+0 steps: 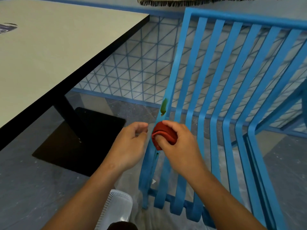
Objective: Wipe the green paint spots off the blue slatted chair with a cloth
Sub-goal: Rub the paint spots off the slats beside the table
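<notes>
Red cloth: bunched, clamped in right hand, partly hidden by fingers.
Green paint spot: on chair edge slat.
Left hand: loosely curled, holding nothing.

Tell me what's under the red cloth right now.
The red cloth, gripped by the right hand, covers the blue chair's left edge slat. Any paint beneath is hidden; a green paint spot shows above it.

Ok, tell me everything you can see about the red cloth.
The red cloth is soft-looking fabric bunched into a folded wad, its layered edges showing on the left. The right hand grips it, thumb across its front, against the blue chair's leftmost slat, just below the green paint spot.
</notes>
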`<state>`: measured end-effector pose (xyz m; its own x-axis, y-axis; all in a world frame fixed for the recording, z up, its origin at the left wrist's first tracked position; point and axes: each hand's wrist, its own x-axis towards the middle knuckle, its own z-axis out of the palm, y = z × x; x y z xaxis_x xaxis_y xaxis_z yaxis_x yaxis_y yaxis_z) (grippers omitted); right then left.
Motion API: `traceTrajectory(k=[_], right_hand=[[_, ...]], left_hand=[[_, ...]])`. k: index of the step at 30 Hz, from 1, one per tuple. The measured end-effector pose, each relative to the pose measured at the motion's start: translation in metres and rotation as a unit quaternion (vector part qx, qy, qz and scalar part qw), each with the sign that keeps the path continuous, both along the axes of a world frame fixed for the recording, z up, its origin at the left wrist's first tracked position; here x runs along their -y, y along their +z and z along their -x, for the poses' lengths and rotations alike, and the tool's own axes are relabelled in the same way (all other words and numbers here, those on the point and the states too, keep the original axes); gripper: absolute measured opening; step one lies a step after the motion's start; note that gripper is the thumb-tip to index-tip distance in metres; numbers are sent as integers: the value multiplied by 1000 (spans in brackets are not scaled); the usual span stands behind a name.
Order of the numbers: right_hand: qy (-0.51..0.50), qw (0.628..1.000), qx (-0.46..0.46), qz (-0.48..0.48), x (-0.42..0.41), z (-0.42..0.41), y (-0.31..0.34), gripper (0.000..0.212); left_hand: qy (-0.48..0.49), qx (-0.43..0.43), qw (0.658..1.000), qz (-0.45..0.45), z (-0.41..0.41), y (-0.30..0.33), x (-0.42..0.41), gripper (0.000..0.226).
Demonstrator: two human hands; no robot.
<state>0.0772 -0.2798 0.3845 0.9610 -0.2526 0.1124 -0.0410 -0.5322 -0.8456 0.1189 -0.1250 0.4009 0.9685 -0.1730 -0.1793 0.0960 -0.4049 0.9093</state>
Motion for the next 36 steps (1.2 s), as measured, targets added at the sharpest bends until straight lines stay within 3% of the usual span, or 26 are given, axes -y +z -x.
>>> traceTrajectory(k=[3, 7, 11, 19, 26, 31, 36], right_hand=[[10, 999, 2, 49, -7, -3, -6, 50], [-1, 998, 14, 54, -9, -16, -9, 40], [-16, 999, 36, 37, -5, -34, -11, 33], [-32, 998, 32, 39, 19, -85, -11, 24], [-7, 1000, 14, -3, 18, -44, -16, 34], [19, 998, 3, 56, 19, -16, -12, 31], [8, 995, 17, 97, 27, -54, -6, 25]], left_hand=[[14, -73, 994, 76, 1, -12, -4, 26], [38, -73, 984, 156, -4, -13, 0, 37], [27, -94, 981, 167, -15, -15, 6, 49], [18, -119, 975, 185, -22, -17, 10, 30], [-27, -125, 979, 160, -32, -9, 6, 24], [-68, -110, 982, 139, -42, -13, 5, 27], [-106, -104, 976, 157, -44, -19, 6, 25]])
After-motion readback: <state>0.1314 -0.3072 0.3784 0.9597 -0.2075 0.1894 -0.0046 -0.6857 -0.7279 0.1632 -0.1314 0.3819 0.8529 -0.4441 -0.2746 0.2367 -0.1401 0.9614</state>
